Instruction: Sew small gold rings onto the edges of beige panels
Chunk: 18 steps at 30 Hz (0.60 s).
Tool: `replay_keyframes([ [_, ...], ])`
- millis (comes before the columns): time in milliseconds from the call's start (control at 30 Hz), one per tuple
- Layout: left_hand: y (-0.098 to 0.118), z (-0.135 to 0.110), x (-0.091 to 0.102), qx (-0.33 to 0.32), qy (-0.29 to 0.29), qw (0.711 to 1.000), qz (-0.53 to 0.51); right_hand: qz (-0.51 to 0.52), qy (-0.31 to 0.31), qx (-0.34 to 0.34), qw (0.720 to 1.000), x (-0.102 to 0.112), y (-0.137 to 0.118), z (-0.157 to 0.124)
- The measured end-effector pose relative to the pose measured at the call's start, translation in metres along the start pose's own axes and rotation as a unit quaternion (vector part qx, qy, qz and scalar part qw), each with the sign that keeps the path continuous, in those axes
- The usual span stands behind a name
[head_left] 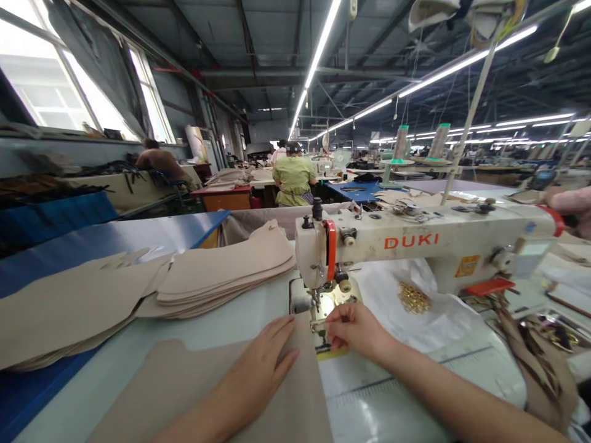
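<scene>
At sewing machine (415, 243), beige panel (152, 381), under hands (261, 363) (357, 332)

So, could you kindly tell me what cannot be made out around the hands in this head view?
- Head view, sewing machine: the needle plate is partly hidden by the right hand.
- Head view, gold pieces: too small to identify.
- Head view, another person's arm: cut off by the right edge, so its owner is unseen.

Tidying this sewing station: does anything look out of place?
Gold-coloured metal fittings lie loose in a heap on white plastic sheeting under the sewing machine's arm, with no container, so they could scatter. Nothing else stands out.
</scene>
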<state>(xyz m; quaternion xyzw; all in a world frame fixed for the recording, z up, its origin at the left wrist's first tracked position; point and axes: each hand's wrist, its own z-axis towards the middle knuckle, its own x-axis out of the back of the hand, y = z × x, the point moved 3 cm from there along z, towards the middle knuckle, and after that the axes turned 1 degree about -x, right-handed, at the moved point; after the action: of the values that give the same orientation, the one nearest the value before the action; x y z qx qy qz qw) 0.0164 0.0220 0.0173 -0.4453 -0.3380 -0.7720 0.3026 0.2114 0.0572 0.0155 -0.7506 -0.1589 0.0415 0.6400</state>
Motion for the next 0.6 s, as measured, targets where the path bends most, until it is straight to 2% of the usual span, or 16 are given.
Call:
replay_keyframes([
  [167,0.001,-0.005,0.000,-0.008,0.006,1.000,-0.001,-0.009,-0.023,-0.051,0.998,-0.023,-0.004,0.009],
  [267,0.001,-0.004,0.003,-0.026,0.029,0.999,0.024,-0.022,-0.032,-0.065,0.997,-0.031,-0.012,0.015],
  [433,0.013,0.011,0.008,-0.052,0.044,0.997,0.020,-0.055,-0.037,-0.085,0.994,-0.031,-0.021,0.017],
  [600,0.021,0.025,0.005,-0.079,0.075,0.994,0.001,-0.089,-0.046,-0.096,0.990,-0.029,-0.020,0.020],
])
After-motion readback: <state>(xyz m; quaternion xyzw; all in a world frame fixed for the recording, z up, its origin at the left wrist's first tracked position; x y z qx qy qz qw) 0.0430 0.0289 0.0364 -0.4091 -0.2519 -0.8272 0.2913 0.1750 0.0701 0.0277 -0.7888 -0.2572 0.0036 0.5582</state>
